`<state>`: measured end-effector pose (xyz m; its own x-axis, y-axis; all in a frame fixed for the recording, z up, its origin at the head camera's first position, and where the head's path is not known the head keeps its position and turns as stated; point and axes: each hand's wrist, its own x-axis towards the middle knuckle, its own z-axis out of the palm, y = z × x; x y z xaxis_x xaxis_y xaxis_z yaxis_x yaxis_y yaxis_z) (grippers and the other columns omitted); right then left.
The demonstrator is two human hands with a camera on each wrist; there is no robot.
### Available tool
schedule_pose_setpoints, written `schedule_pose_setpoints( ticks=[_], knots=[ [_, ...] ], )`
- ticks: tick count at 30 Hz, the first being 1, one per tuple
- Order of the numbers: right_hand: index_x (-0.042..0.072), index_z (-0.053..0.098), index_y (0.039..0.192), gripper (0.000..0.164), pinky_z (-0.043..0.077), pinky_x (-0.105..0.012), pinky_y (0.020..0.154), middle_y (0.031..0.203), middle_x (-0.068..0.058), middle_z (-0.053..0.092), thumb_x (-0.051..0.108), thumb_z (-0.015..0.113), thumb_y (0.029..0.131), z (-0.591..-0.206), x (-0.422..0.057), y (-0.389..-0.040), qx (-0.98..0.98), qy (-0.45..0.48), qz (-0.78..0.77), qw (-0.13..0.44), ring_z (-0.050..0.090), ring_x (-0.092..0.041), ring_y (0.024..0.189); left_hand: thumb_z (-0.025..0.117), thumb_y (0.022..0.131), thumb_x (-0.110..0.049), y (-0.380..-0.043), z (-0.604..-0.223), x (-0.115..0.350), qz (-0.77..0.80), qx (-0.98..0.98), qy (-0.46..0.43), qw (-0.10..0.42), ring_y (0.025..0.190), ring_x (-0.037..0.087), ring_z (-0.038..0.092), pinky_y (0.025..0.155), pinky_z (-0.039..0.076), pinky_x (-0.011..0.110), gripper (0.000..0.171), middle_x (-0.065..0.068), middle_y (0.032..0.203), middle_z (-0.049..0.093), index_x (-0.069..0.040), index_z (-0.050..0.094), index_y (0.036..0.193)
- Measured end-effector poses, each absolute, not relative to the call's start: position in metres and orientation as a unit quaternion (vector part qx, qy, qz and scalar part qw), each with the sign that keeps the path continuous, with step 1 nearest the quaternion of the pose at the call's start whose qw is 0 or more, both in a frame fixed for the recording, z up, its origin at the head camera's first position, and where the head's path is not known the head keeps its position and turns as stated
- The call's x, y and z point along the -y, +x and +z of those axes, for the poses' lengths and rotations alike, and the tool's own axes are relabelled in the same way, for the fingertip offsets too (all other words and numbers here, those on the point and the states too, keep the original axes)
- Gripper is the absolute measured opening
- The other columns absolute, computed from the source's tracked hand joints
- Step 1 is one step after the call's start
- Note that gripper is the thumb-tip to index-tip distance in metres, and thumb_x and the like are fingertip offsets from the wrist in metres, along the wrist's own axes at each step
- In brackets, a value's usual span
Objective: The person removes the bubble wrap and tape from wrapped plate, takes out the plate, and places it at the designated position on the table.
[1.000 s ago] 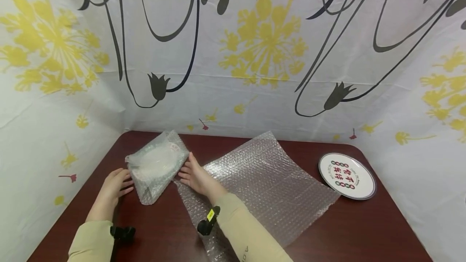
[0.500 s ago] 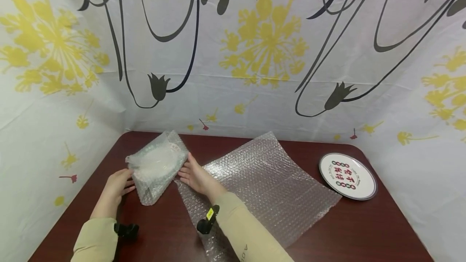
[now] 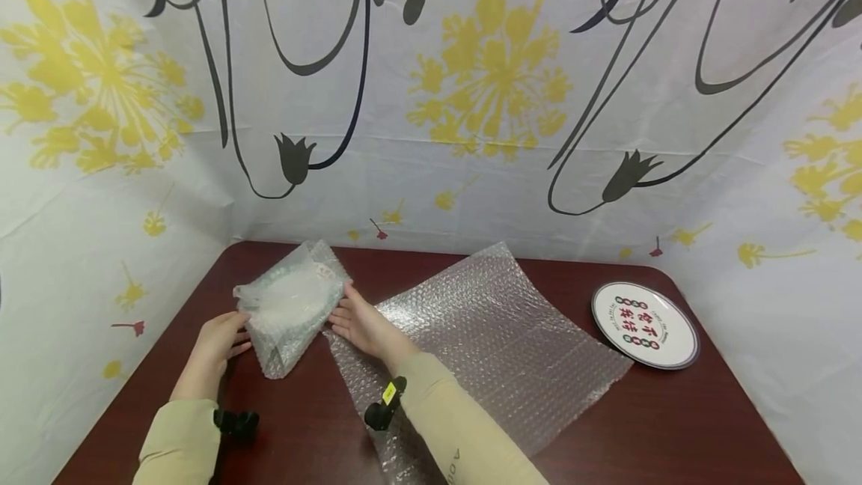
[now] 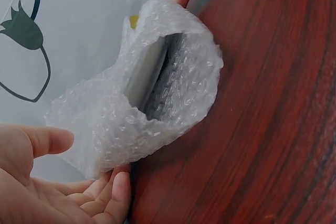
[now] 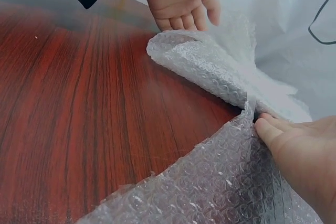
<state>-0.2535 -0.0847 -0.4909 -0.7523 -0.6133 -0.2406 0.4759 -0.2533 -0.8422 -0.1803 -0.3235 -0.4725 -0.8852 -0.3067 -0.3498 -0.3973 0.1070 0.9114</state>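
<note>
A plate wrapped in bubble wrap lies at the table's back left. Through the wrap's open end in the left wrist view, the pale plate rim shows. My left hand touches the parcel's left corner, its fingers at the lower edge and its thumb apart. At the opposite side, my right hand rests against the parcel's right edge with extended fingers; the right wrist view has these fingers at the wrap's edge, partly hidden.
A flat bubble wrap sheet covers the middle of the dark red table, its left edge under my right hand. A white plate with red characters lies at the right, close to the sheet's corner. Patterned cloth hangs behind.
My left hand has moved slightly right and up, its thumb side now overlapping the parcel's corner. The right hand and the parcel have barely moved.
</note>
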Motion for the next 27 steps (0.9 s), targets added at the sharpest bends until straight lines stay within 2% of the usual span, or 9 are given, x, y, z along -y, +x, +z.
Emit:
schedule_pose_setpoints(
  ticks=[5, 8, 10, 12, 14, 16, 20, 23, 27],
  knots=[
    [-0.017, 0.002, 0.144, 0.086, 0.019, -0.045, 0.111, 0.147, -0.039, 0.013, 0.05, 0.033, 0.101, -0.49, 0.0864, -0.2545, -0.498, -0.072, -0.792, 0.346, 0.022, -0.045, 0.136, 0.039, 0.102, -0.024, -0.1811, -0.4726, 0.3218, 0.617, -0.747, -0.246, 0.023, 0.119, 0.036, 0.043, 0.075, 0.052, 0.023, 0.065, 0.034, 0.147, 0.02, 0.012, 0.011, 0.147],
    [-0.018, 0.002, 0.144, 0.085, 0.019, -0.045, 0.111, 0.147, -0.039, 0.013, 0.048, 0.033, 0.101, -0.4893, 0.086, -0.2544, -0.495, -0.069, -0.794, 0.347, 0.022, -0.046, 0.136, 0.042, 0.101, -0.02, -0.1809, -0.4737, 0.3212, 0.608, -0.754, -0.247, 0.016, 0.102, 0.021, 0.052, 0.074, 0.052, 0.022, 0.063, 0.034, 0.147, 0.022, 0.011, 0.013, 0.148],
    [-0.018, 0.002, 0.144, 0.084, 0.019, -0.045, 0.111, 0.147, -0.04, 0.013, 0.048, 0.033, 0.101, -0.4891, 0.0857, -0.2542, -0.494, -0.067, -0.795, 0.347, 0.023, -0.046, 0.136, 0.044, 0.1, -0.017, -0.1805, -0.4742, 0.3209, 0.604, -0.758, -0.246, 0.013, 0.092, 0.012, 0.053, 0.073, 0.052, 0.021, 0.063, 0.034, 0.148, 0.021, 0.01, 0.014, 0.148],
    [-0.018, 0.002, 0.144, 0.084, 0.019, -0.045, 0.111, 0.147, -0.04, 0.013, 0.047, 0.034, 0.101, -0.4891, 0.0856, -0.254, -0.492, -0.067, -0.795, 0.348, 0.023, -0.046, 0.136, 0.046, 0.099, -0.016, -0.1798, -0.4746, 0.3206, 0.599, -0.762, -0.247, 0.009, 0.088, 0.008, 0.053, 0.073, 0.052, 0.021, 0.065, 0.034, 0.148, 0.021, 0.008, 0.013, 0.149],
    [-0.018, 0.002, 0.144, 0.084, 0.02, -0.044, 0.111, 0.147, -0.039, 0.014, 0.047, 0.034, 0.101, -0.489, 0.0852, -0.2538, -0.491, -0.067, -0.795, 0.349, 0.023, -0.045, 0.136, 0.047, 0.099, -0.015, -0.1794, -0.4751, 0.3198, 0.595, -0.764, -0.25, 0.006, 0.092, 0.012, 0.054, 0.074, 0.052, 0.021, 0.065, 0.033, 0.149, 0.02, 0.006, 0.013, 0.15],
    [-0.018, 0.003, 0.144, 0.083, 0.02, -0.044, 0.111, 0.147, -0.039, 0.014, 0.046, 0.034, 0.101, -0.4888, 0.0849, -0.2535, -0.492, -0.068, -0.795, 0.349, 0.023, -0.045, 0.136, 0.048, 0.098, -0.015, -0.1793, -0.4757, 0.3191, 0.593, -0.764, -0.253, 0.003, 0.102, 0.022, 0.054, 0.075, 0.051, 0.022, 0.066, 0.032, 0.149, 0.02, 0.006, 0.013, 0.15],
    [-0.018, 0.004, 0.144, 0.082, 0.021, -0.044, 0.111, 0.147, -0.039, 0.015, 0.045, 0.034, 0.102, -0.4881, 0.0845, -0.2529, -0.492, -0.069, -0.795, 0.349, 0.024, -0.045, 0.136, 0.05, 0.098, -0.014, -0.1795, -0.4762, 0.3181, 0.597, -0.759, -0.26, -0.003, 0.118, 0.035, 0.045, 0.077, 0.051, 0.023, 0.066, 0.032, 0.149, 0.021, 0.005, 0.014, 0.15],
    [-0.019, 0.005, 0.144, 0.082, 0.021, -0.045, 0.111, 0.146, -0.039, 0.016, 0.045, 0.035, 0.102, -0.4868, 0.0839, -0.2524, -0.49, -0.071, -0.796, 0.349, 0.024, -0.045, 0.136, 0.051, 0.097, -0.014, -0.1794, -0.4761, 0.3181, 0.596, -0.758, -0.265, -0.006, 0.114, 0.034, 0.048, 0.078, 0.051, 0.025, 0.065, 0.031, 0.148, 0.023, 0.005, 0.017, 0.15],
    [-0.018, 0.006, 0.144, 0.08, 0.021, -0.044, 0.111, 0.146, -0.039, 0.016, 0.043, 0.035, 0.102, -0.484, 0.0833, -0.2523, -0.486, -0.073, -0.797, 0.35, 0.023, -0.045, 0.136, 0.052, 0.097, -0.016, -0.1787, -0.4756, 0.319, 0.59, -0.761, -0.27, -0.006, 0.102, 0.025, 0.054, 0.082, 0.05, 0.029, 0.065, 0.031, 0.147, 0.026, 0.005, 0.02, 0.15]
  ],
)
